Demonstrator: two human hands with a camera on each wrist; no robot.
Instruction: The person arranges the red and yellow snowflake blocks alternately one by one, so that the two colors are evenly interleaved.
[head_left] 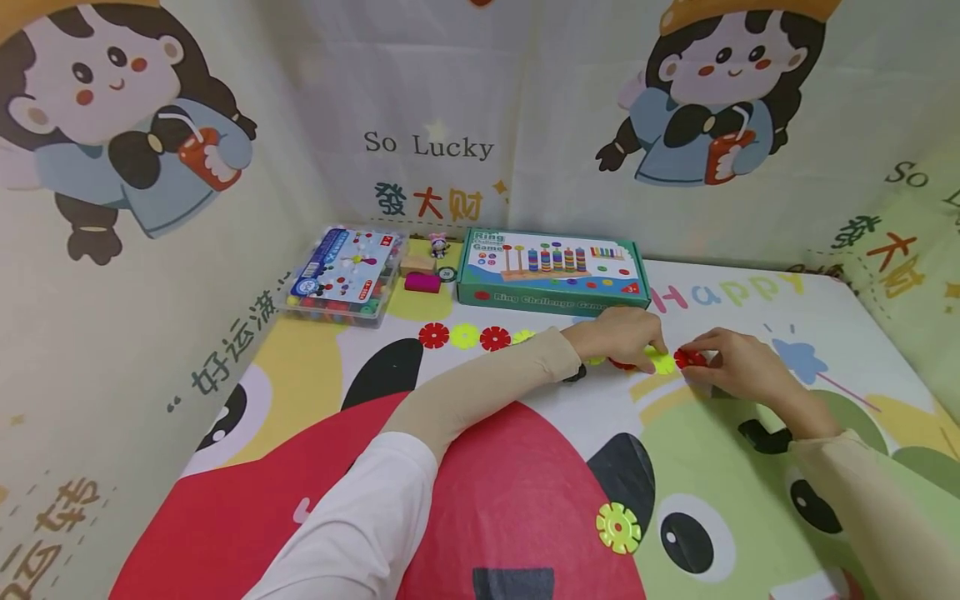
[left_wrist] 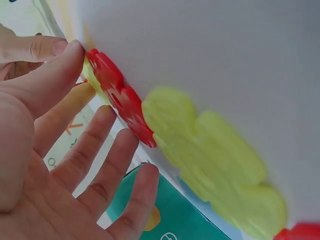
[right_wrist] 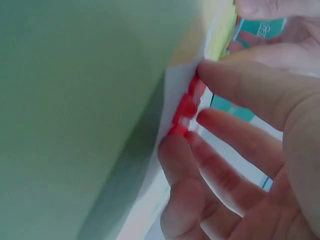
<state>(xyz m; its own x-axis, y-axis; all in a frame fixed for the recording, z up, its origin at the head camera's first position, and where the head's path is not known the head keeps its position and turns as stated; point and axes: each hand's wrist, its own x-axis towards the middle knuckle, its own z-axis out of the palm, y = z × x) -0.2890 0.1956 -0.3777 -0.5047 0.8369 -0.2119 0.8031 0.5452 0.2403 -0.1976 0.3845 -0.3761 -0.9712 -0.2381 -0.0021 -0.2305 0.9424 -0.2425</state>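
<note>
A row of red and yellow snowflake discs runs across the printed cloth, its left end showing a red disc (head_left: 434,336) and a yellow disc (head_left: 465,336). My left forearm hides part of it. At the right end my left hand (head_left: 618,333) pinches a yellow snowflake disc (head_left: 663,362) between thumb and index finger; its other fingers are spread in the left wrist view, beside a red disc (left_wrist: 122,95). My right hand (head_left: 750,371) holds a red snowflake disc (right_wrist: 186,110) by its edges, close to the right of that yellow one.
Behind the row lie a green ring game box (head_left: 551,271) and a clear plastic case (head_left: 345,275) of colourful parts. Between them sit a small figurine (head_left: 438,245), a wooden block (head_left: 417,265) and a magenta piece (head_left: 423,283). A loose yellow disc (head_left: 618,527) lies nearer me.
</note>
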